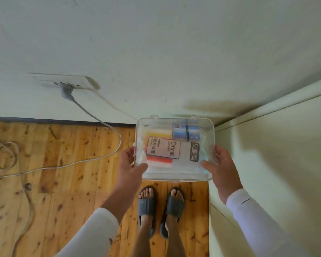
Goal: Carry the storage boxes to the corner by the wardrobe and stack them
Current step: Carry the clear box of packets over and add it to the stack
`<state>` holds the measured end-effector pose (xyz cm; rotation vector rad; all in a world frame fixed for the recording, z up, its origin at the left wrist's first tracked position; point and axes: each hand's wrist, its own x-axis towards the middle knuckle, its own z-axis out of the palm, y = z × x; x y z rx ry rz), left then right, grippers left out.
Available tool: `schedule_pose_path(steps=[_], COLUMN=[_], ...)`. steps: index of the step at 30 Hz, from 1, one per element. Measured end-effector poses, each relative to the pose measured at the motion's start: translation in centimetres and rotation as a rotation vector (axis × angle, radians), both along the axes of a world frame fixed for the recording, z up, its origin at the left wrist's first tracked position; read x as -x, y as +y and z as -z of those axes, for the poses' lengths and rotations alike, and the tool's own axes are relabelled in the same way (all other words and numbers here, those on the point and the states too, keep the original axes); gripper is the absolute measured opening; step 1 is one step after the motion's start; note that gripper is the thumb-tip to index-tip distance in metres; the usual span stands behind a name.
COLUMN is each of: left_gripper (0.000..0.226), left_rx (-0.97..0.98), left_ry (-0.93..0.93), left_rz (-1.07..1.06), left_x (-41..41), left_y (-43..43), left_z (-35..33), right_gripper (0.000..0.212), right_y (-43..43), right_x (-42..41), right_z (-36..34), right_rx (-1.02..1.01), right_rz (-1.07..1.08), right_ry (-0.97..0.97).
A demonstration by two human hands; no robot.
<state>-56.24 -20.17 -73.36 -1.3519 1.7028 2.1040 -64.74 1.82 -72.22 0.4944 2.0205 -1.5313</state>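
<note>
A clear plastic storage box (174,171) with a lid is held above the floor in front of me. Inside show a "Drink Straw" packet, orange and yellow items and a blue packet. My left hand (131,163) grips its left side, thumb over the lid. My right hand (219,162) grips its right side in the same way. The box hangs level over the corner where the white wall (156,52) meets the pale wardrobe (271,154). No other storage box is in view.
The wooden floor (63,191) spreads to the left. A wall socket (67,82) holds a grey plug, and its cable (107,151) trails in loops over the floor. My feet in dark slippers (161,204) stand just below the box.
</note>
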Motion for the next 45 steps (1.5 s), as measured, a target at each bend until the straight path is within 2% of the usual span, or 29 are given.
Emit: schedule_pose_path(steps=[13,45], left_gripper=[0.053,0.056], left_rx=[0.014,0.112], left_ry=[-0.081,-0.072], left_rz=[-0.001,0.094], left_x=[1.5,1.5], left_y=[0.6,1.4], left_z=[5.6,5.3], right_gripper=[0.048,0.049], right_y=[0.3,1.6], right_x=[2.2,1.1], right_z=[5.7,6.6], right_rx=[-0.016,0.016], right_rz=[-0.01,-0.016], right_ry=[-0.029,-0.056])
